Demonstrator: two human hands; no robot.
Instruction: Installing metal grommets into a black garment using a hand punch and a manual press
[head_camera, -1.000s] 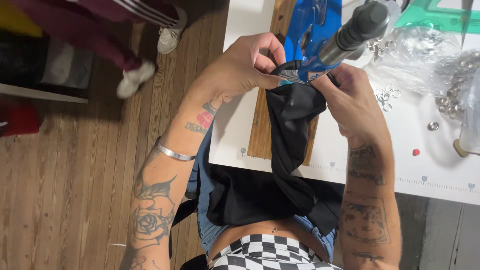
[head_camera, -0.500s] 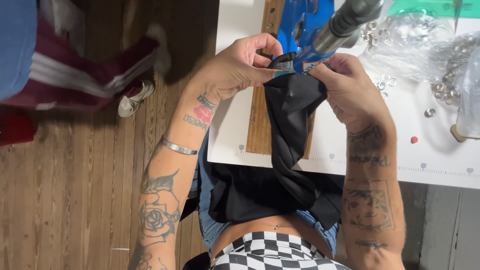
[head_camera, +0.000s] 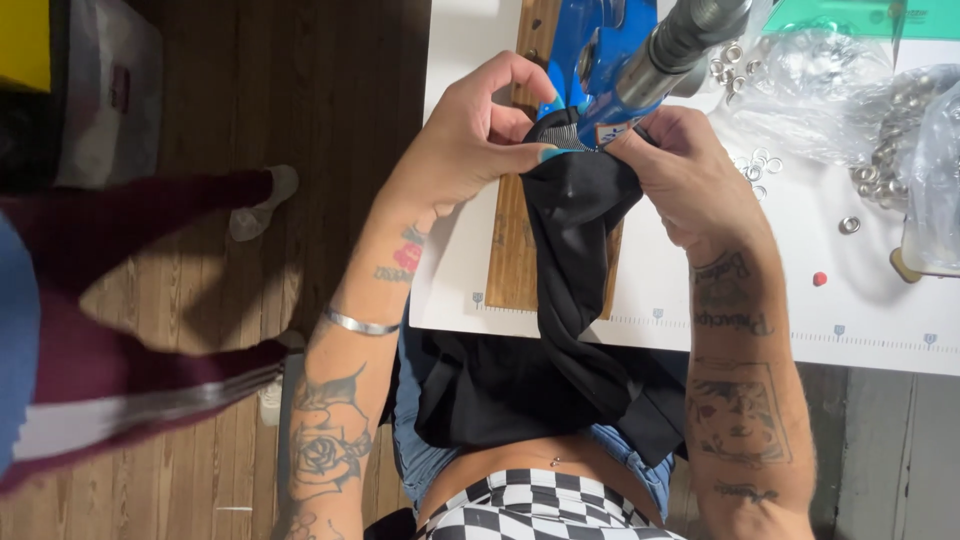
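Left hand: we find the left hand (head_camera: 480, 135) pinching the black fabric (head_camera: 575, 215) at its top fold, holding it taut
Right hand: the right hand (head_camera: 685, 170) grips the opposite side, steadying the fold
Fabric: it lies over the wooden board (head_camera: 515, 245) at the table (head_camera: 700, 310) near edge, its top edge fed under the blue press (head_camera: 600, 50); the rest hangs to the lap
Eyelets: loose metal eyelets (head_camera: 760, 165) lie just right of the press, within reach
Bystander: a person's leg (head_camera: 150, 215) stands on the floor, well apart
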